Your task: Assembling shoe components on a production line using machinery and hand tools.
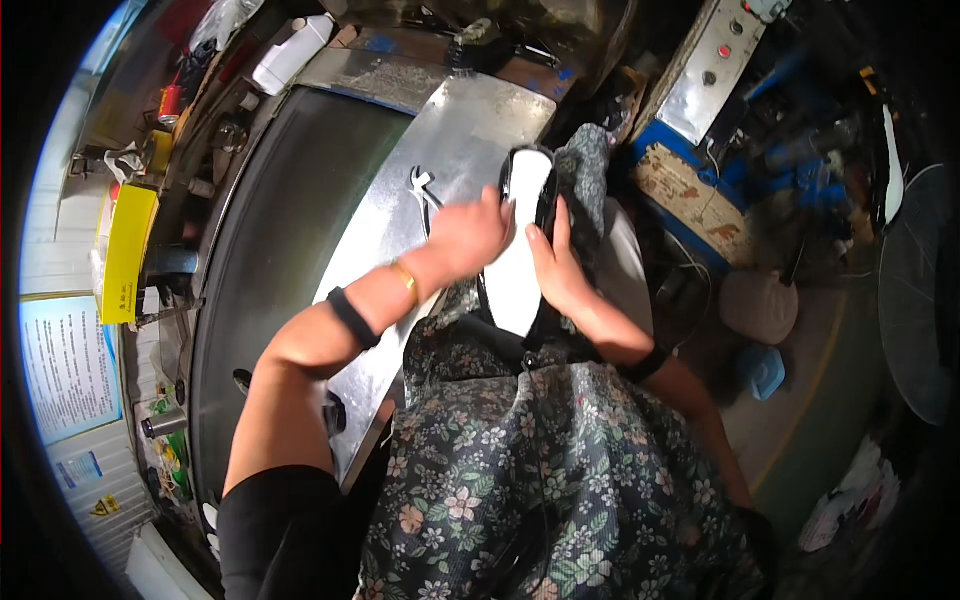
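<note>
Your floral garment (500, 470) fills six o'clock; toward twelve, your right hand (562, 268) holds the shoe (511, 285); your left hand (472, 234) curls at its rim, pinch unclear. Edge work, seemingly; next calls for steady support.

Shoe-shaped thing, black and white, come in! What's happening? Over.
Left hand curled at left edge. Right hand holding right side. Shoe-shaped thing white face up. Pincers on metal bench, off to left.

Left hand (473, 232) curled inward, right hand (558, 268) straighter, forward.
</note>
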Available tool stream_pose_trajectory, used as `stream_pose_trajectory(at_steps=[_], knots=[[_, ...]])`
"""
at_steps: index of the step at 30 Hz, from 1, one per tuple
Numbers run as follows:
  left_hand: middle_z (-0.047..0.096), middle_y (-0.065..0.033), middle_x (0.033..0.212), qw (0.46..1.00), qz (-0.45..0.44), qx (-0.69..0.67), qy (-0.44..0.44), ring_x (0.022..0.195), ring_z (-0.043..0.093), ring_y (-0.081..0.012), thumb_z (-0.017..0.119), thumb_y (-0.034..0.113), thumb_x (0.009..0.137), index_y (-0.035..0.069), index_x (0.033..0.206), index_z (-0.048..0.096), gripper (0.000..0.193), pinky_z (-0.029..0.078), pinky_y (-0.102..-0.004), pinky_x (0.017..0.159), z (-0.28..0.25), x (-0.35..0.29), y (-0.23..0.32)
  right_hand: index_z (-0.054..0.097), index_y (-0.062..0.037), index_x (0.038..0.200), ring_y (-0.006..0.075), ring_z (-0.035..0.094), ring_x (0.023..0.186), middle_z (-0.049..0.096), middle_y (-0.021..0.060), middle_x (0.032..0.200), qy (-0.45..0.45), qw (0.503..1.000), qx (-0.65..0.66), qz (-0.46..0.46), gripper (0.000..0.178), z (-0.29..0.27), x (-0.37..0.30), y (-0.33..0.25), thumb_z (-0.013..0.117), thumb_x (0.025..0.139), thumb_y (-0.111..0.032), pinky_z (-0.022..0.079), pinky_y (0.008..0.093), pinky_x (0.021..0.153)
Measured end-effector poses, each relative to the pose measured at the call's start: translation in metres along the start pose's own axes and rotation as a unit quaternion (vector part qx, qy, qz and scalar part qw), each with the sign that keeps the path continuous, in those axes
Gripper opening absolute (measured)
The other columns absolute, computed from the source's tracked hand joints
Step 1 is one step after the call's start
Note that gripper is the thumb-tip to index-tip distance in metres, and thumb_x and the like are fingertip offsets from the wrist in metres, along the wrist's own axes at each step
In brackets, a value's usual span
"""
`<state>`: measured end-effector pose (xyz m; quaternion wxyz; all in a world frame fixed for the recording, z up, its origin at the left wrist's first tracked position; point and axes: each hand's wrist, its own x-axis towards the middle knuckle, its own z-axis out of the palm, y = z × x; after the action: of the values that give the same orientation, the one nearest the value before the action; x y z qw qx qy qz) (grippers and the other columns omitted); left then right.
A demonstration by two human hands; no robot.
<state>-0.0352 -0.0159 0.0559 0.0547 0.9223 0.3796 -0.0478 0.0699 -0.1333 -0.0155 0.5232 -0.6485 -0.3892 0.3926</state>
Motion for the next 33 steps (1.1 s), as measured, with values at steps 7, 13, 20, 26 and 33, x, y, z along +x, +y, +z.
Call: stream_pose_trajectory(at_steps=[7,13,20,26,33], knots=[[0.057,-0.0266,0.125,0.794,-0.109,-0.598,0.015,0.118,0.054,-0.0354,0.033,0.046,0.102,-0.007,0.129,0.048,0.061,0.041,-0.0382,0.099,0.069,-0.054,0.006,0.007,0.0038,0.15,0.0375,0.033,0.138,0.034,0.0315,0.145,0.015,1.0,0.005,-0.017,0.07,0.001,-0.013,0.012,0.041,0.103,-0.035,0.027,0.0388,0.113],[0.058,-0.0198,0.127,0.567,-0.191,-0.789,-0.143,0.117,0.054,-0.029,0.026,0.069,0.095,-0.006,0.133,0.049,0.087,0.04,-0.035,0.102,0.026,0.028,-0.013,0.037,0.0079,0.139,0.0327,0.053,0.121,0.055,0.0249,0.13,-0.007,0.99,0.075,0.121,0.076,-0.048,0.043,-0.006,0.032,0.1,-0.057,0.04,0.0377,0.103],[0.063,-0.0327,0.102,0.951,-0.062,-0.295,-0.076,0.106,0.056,-0.0472,0.02,0.045,0.1,-0.006,0.108,0.064,0.068,0.044,-0.0503,0.093,0.014,0.054,-0.003,0.058,-0.0007,0.104,0.0378,0.064,0.093,0.066,0.0222,0.092,0.076,0.915,-0.396,-0.02,0.027,-0.01,0.096,-0.052,0.047,0.094,-0.023,0.051,0.0446,0.081],[0.058,-0.0334,0.117,0.863,-0.017,-0.497,-0.086,0.113,0.059,-0.0404,0.048,0.038,0.098,-0.005,0.138,0.04,0.059,0.046,-0.0424,0.097,0.015,0.017,-0.013,0.06,0.0006,0.106,0.0184,0.063,0.088,0.069,0.0082,0.097,-0.065,0.988,0.028,-0.138,0.034,-0.029,0.123,-0.008,0.035,0.103,-0.023,0.047,0.0293,0.086],[0.048,-0.0124,0.139,0.479,-0.087,-0.856,-0.174,0.124,0.049,-0.0188,0.068,0.004,0.087,0.004,0.152,0.016,0.083,0.039,-0.0327,0.105,0.049,-0.084,0.004,0.061,0.0005,0.105,0.017,0.064,0.083,0.07,0.0139,0.095,-0.034,0.976,0.216,0.016,0.039,-0.025,0.129,-0.021,0.033,0.104,-0.026,0.051,0.0294,0.078]])
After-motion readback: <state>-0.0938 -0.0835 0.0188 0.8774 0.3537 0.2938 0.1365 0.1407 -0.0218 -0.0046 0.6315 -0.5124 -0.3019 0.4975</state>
